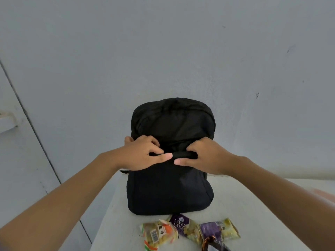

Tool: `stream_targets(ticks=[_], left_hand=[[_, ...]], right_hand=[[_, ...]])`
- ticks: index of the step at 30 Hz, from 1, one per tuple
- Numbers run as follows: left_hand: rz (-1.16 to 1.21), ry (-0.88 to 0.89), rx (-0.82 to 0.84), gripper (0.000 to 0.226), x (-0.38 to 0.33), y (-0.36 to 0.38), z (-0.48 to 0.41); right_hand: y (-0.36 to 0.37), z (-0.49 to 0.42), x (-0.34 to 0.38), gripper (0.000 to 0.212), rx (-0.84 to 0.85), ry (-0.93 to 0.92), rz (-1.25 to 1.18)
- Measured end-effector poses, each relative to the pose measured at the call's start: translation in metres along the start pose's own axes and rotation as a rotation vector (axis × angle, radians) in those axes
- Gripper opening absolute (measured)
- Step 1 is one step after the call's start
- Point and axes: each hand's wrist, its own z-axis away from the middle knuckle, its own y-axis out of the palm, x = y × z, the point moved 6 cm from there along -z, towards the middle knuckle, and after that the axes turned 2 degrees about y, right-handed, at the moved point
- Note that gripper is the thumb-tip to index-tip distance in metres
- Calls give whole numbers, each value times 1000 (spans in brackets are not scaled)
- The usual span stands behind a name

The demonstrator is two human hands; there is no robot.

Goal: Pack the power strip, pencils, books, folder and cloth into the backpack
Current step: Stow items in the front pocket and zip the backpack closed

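A black backpack [170, 192] stands upright on a white table, its back panel toward me. My left hand [143, 153] and my right hand [206, 157] both grip the black carry handle [182, 155] at the bag's top, fingers curled over it and thumbs nearly meeting in front. Behind the handle the bag's upper part [174, 120] rises against the wall. The zippers look closed. No power strip, pencils, books, folder or cloth shows outside the bag.
The white table [244, 200] has its left edge just left of the bag. Snack packets lie at the front: an orange-and-white one [158, 233], a purple layer cake one [183, 226], a purple-yellow one [220, 229]. A pale wall stands close behind.
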Motion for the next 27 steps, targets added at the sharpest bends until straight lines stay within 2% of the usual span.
stream_targets(ticks=[4, 7, 10, 15, 18, 20, 23, 25, 27], left_hand=[[-123, -80, -5, 60, -2, 11, -7], [-118, -156, -12, 67, 3, 15, -20], [-133, -223, -75, 65, 6, 17, -41], [-75, -228, -256, 36, 11, 6, -61], [-97, -64, -535, 34, 0, -3, -42], [-163, 53, -623, 37, -12, 0, -22], [-87, 119, -513, 44, -15, 12, -10], [33, 25, -387, 51, -10, 12, -9], [1, -101, -255, 47, -3, 11, -10]], right_hand=[[15, 4, -8, 64, 99, 40, 129], [23, 4, -7, 70, 177, 24, 229], [27, -2, -2, 72, 222, 17, 346], [14, -4, -13, 45, 0, 29, 204], [17, 6, -24, 36, -71, 61, 47], [19, 8, -27, 29, -118, 71, -66], [13, 3, -26, 29, -153, 91, -127], [13, -3, -18, 35, -83, 69, -45], [13, -9, -10, 38, 18, 54, -31]])
